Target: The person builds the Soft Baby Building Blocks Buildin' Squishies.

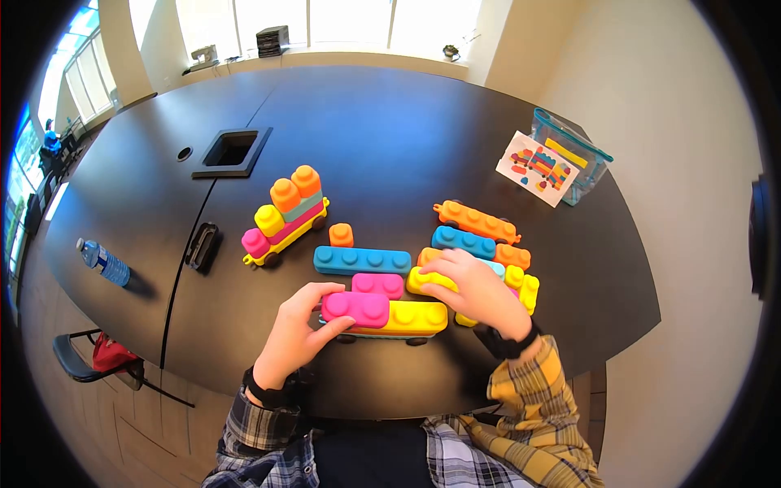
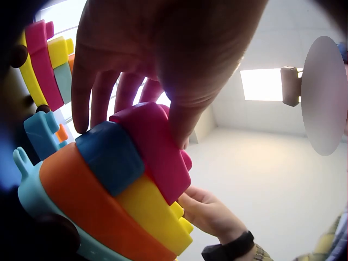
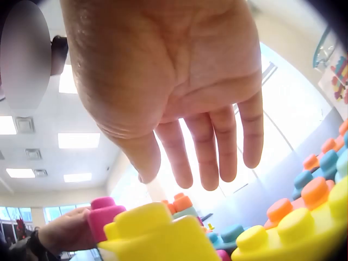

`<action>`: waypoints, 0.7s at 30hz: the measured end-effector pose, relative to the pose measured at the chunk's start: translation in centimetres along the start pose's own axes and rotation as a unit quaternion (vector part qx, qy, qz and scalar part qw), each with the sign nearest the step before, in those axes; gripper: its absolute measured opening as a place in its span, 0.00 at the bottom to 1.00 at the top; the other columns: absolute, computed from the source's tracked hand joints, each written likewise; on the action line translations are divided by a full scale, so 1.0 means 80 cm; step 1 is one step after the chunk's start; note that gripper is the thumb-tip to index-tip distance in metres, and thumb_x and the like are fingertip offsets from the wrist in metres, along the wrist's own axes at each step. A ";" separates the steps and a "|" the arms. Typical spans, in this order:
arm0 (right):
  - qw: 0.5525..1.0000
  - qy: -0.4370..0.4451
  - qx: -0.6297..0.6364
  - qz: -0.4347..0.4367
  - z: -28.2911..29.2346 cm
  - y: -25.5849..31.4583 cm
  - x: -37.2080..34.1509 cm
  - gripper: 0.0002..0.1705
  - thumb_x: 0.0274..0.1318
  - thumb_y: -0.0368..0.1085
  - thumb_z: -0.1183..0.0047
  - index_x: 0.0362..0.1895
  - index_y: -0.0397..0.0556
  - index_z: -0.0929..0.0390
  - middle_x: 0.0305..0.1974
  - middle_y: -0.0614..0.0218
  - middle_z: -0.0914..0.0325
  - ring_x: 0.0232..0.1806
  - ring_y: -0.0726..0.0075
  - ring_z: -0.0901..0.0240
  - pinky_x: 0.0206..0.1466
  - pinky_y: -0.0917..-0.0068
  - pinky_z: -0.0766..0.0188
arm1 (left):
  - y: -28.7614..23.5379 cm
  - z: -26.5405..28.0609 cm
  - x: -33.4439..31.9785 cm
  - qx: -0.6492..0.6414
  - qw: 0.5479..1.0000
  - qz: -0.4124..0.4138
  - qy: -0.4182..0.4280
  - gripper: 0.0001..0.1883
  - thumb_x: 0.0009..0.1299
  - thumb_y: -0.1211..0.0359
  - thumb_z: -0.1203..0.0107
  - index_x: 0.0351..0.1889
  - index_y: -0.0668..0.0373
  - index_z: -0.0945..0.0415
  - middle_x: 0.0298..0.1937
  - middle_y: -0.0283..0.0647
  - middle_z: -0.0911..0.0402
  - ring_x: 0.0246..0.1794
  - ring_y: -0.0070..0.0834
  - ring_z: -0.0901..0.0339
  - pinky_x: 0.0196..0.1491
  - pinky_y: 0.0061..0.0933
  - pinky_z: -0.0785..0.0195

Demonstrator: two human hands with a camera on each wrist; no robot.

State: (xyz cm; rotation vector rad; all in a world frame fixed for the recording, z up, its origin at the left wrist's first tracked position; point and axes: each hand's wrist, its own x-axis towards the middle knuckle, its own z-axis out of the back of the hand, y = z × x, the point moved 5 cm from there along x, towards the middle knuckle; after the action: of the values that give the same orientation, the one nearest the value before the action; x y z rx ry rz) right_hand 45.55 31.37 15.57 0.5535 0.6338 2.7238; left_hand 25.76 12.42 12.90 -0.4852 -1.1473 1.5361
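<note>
My left hand (image 1: 297,325) grips a magenta block (image 1: 355,309) between thumb and fingers. That block sits on top of a stacked toy train car, beside a yellow block (image 1: 419,317). Beneath them, the left wrist view shows a dark blue block (image 2: 110,156), a long orange layer (image 2: 92,198) and a light blue wheeled base (image 2: 35,187). My right hand (image 1: 484,291) hovers over a group of blocks on the right, its fingers loosely extended above a yellow block (image 1: 431,282). In the right wrist view its palm and fingers hold nothing.
Behind the car lie another magenta block (image 1: 378,285), a long blue block (image 1: 362,260) and a small orange block (image 1: 341,235). A second built car (image 1: 297,228) stands left, an orange wheeled base (image 1: 478,221) right. Farther out are a picture card (image 1: 537,168), clear bag (image 1: 582,183) and water bottle (image 1: 104,263).
</note>
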 end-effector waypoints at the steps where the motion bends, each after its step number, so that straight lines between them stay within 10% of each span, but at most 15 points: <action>1: 0.999 0.044 -0.018 0.025 -0.010 -0.006 0.013 0.16 0.63 0.43 0.35 0.48 0.47 0.16 0.46 0.60 0.18 0.53 0.49 0.22 0.56 0.55 0.24 | 0.000 0.000 0.000 -0.009 1.000 -0.003 -0.009 0.23 0.69 0.68 0.28 0.59 0.63 0.21 0.48 0.45 0.14 0.50 0.34 0.14 0.55 0.35 0.21; 13: 0.976 0.185 -0.104 0.041 -0.081 -0.025 0.066 0.19 0.54 0.48 0.30 0.40 0.48 0.15 0.39 0.60 0.21 0.48 0.49 0.20 0.52 0.54 0.23 | 0.007 0.000 -0.002 -0.039 0.999 0.028 0.002 0.23 0.69 0.67 0.28 0.59 0.63 0.22 0.50 0.44 0.14 0.51 0.33 0.14 0.55 0.35 0.18; 21: 0.985 -0.001 0.160 -0.069 -0.002 -0.018 0.026 0.15 0.55 0.36 0.36 0.46 0.45 0.20 0.43 0.61 0.16 0.45 0.63 0.16 0.53 0.67 0.19 | 0.011 0.001 -0.003 -0.041 0.998 0.042 0.011 0.24 0.68 0.69 0.28 0.62 0.60 0.23 0.54 0.41 0.15 0.56 0.30 0.16 0.58 0.35 0.20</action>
State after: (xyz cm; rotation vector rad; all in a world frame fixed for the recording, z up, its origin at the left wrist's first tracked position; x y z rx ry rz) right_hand 43.88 33.32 15.36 0.5600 1.0781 2.5057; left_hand 25.34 12.20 12.13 -0.6116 -1.1895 1.5556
